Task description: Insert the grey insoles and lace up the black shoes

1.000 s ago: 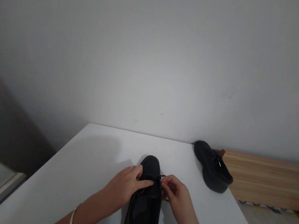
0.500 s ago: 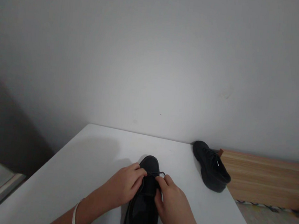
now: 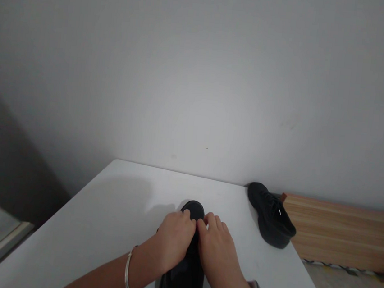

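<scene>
A black lace-up shoe (image 3: 183,281) lies on the white table in front of me, toe pointing away. My left hand (image 3: 176,240) is over its lacing from the left, fingers curled and pinched on the shoelace, which they mostly cover. From the right, my right hand (image 3: 216,248) meets it there, thumb and fingertips drawn together at the same lace. The two hands nearly touch above the shoe's tongue. A dark bit of lace seems to show left of my left hand. Most of the lacing is hidden under my fingers.
The matching black shoe (image 3: 271,216) stands at the table's right edge near the wall. A white table (image 3: 117,209) reaches back to a pale wall (image 3: 198,81). Beyond its right side is a wooden board (image 3: 336,230) above the floor.
My left hand has moved right and turned over the lacing, now close against my right hand. My right hand has shifted slightly up. The lace visible between them before is now covered.
</scene>
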A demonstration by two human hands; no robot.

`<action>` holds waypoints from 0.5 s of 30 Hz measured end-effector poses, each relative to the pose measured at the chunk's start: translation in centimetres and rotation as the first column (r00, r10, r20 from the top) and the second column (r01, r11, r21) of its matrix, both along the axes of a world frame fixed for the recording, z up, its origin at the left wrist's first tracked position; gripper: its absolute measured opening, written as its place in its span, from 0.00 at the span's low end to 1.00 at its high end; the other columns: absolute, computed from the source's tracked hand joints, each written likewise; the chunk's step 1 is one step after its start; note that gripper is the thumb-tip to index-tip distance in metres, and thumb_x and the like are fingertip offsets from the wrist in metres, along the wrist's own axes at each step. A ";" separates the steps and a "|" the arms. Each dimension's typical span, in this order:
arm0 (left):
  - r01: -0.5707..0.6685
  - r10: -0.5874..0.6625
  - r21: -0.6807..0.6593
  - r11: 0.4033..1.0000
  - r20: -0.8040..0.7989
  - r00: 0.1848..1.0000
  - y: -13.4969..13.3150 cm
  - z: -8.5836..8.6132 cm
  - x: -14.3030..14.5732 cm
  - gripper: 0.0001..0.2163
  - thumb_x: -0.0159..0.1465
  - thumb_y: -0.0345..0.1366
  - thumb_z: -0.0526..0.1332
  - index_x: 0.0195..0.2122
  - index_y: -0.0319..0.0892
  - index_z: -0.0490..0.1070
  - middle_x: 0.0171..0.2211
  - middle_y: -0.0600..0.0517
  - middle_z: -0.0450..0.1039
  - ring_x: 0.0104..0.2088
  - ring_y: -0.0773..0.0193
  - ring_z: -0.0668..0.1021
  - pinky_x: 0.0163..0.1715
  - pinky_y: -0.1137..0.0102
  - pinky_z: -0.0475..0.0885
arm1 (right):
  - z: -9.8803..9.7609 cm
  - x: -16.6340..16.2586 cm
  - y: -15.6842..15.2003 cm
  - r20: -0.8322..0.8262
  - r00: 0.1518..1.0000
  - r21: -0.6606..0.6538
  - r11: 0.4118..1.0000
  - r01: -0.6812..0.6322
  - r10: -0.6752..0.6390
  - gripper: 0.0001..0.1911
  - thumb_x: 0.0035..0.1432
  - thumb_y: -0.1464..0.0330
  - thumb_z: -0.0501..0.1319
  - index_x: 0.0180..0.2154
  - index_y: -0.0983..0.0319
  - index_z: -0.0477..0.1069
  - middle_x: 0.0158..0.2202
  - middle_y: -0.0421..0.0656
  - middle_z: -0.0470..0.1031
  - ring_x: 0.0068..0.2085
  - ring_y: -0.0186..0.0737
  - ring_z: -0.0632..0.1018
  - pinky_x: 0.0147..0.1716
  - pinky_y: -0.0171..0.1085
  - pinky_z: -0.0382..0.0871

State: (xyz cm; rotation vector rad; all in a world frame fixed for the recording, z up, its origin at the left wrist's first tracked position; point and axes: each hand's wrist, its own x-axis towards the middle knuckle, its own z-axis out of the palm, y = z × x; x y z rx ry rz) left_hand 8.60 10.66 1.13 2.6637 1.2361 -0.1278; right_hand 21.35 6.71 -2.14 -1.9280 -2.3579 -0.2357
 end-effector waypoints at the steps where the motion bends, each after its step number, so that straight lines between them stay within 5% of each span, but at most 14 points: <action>1: -0.002 0.002 0.018 1.000 0.012 1.000 0.0 0.0 0.0 0.13 0.58 0.20 0.57 0.42 0.32 0.76 0.44 0.33 0.76 0.46 0.42 0.79 0.45 0.52 0.76 | -0.2 0.1 0.0 -0.045 0.999 0.004 1.000 -0.020 0.020 0.13 0.59 0.83 0.56 0.38 0.62 0.73 0.39 0.50 0.77 0.41 0.52 0.77 0.41 0.49 0.74; 4: -0.006 0.001 0.077 0.997 0.065 0.998 -0.1 0.5 -0.5 0.12 0.61 0.21 0.55 0.42 0.35 0.74 0.48 0.36 0.74 0.51 0.43 0.75 0.51 0.50 0.71 | -0.1 0.5 -0.3 -0.324 0.943 0.014 0.997 -0.070 0.071 0.12 0.60 0.82 0.53 0.37 0.61 0.68 0.37 0.49 0.75 0.38 0.51 0.76 0.40 0.50 0.72; 7: -0.005 -0.004 0.023 1.000 0.375 0.927 -0.4 2.1 -1.9 0.09 0.68 0.25 0.52 0.38 0.42 0.70 0.40 0.46 0.75 0.42 0.55 0.77 0.44 0.60 0.73 | 2.0 0.8 -1.0 -0.740 0.661 0.065 0.992 -0.110 0.122 0.07 0.68 0.75 0.49 0.38 0.58 0.62 0.35 0.44 0.73 0.36 0.44 0.76 0.37 0.44 0.72; 9: 0.026 0.048 -0.092 0.995 0.709 0.703 -0.7 3.6 -3.1 0.08 0.72 0.30 0.51 0.37 0.44 0.67 0.35 0.51 0.75 0.36 0.61 0.77 0.38 0.65 0.74 | 4.3 1.1 -1.6 -0.911 0.376 0.132 0.983 -0.129 0.172 0.08 0.72 0.69 0.47 0.39 0.57 0.61 0.32 0.40 0.72 0.35 0.40 0.77 0.36 0.41 0.73; 12: 0.081 0.145 -0.162 0.983 0.971 0.190 -0.8 5.7 -5.1 0.05 0.74 0.33 0.51 0.40 0.45 0.64 0.31 0.55 0.75 0.34 0.63 0.80 0.38 0.64 0.76 | 8.2 2.2 -2.9 -0.942 0.028 0.334 0.942 -0.023 0.335 0.06 0.73 0.67 0.49 0.40 0.55 0.63 0.26 0.36 0.68 0.30 0.38 0.75 0.32 0.40 0.73; 14: 0.065 0.127 -0.122 0.990 0.988 -0.085 -0.5 6.4 -6.2 0.01 0.73 0.34 0.55 0.42 0.46 0.64 0.28 0.57 0.73 0.29 0.64 0.79 0.34 0.65 0.77 | 10.4 3.4 -3.7 -0.897 -0.061 0.427 0.893 0.140 0.438 0.04 0.71 0.65 0.53 0.40 0.55 0.65 0.23 0.35 0.62 0.25 0.37 0.69 0.24 0.37 0.68; 15: 0.042 0.109 -0.103 0.994 0.978 -0.179 -0.2 6.6 -6.8 0.01 0.72 0.34 0.57 0.42 0.47 0.65 0.26 0.58 0.71 0.26 0.66 0.77 0.30 0.67 0.75 | 11.2 4.1 -4.0 -0.887 -0.023 0.446 0.869 0.215 0.462 0.04 0.70 0.65 0.55 0.38 0.54 0.64 0.22 0.34 0.57 0.22 0.36 0.65 0.21 0.36 0.64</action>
